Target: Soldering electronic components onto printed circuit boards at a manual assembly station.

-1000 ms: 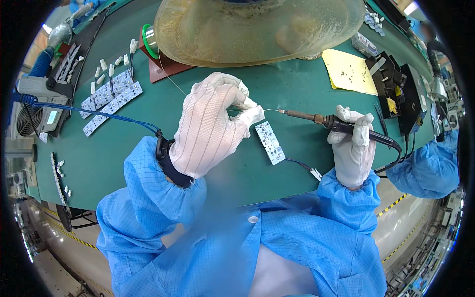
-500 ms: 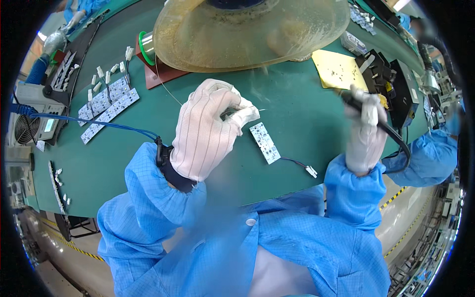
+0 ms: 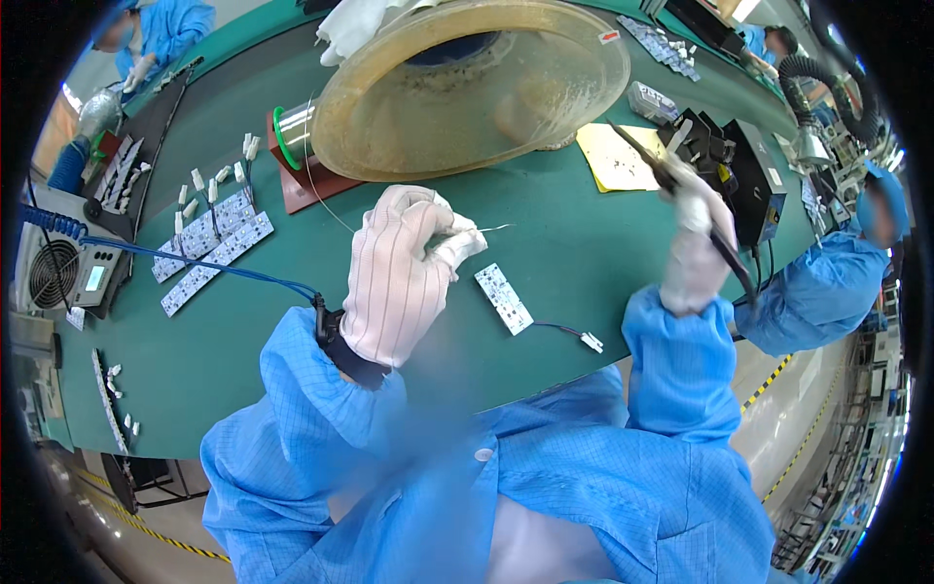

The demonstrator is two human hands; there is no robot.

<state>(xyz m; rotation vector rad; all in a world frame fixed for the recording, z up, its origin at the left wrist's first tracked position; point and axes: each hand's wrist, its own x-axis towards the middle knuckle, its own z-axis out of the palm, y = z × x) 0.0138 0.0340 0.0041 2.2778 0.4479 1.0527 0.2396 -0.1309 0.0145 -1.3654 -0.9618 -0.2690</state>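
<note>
Soldering iron (image 3: 686, 195) lifted up and away to the right, off the board (image 3: 504, 298).
The gloved right hand (image 3: 693, 248) stays clenched round the iron, tip aimed at the yellow pad (image 3: 613, 161). The left hand (image 3: 401, 273) pinches thin solder wire (image 3: 491, 229) above the green surface (image 3: 292, 350). The board, small, white and oblong, lies flat between the hands, a thin lead and white plug (image 3: 591, 342) trailing right.

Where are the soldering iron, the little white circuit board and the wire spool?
soldering iron (image 3: 715, 238), head view, on its dark handle.
circuit board (image 3: 503, 298), head view, on its middle.
wire spool (image 3: 290, 125), head view, on its green flange.
</note>
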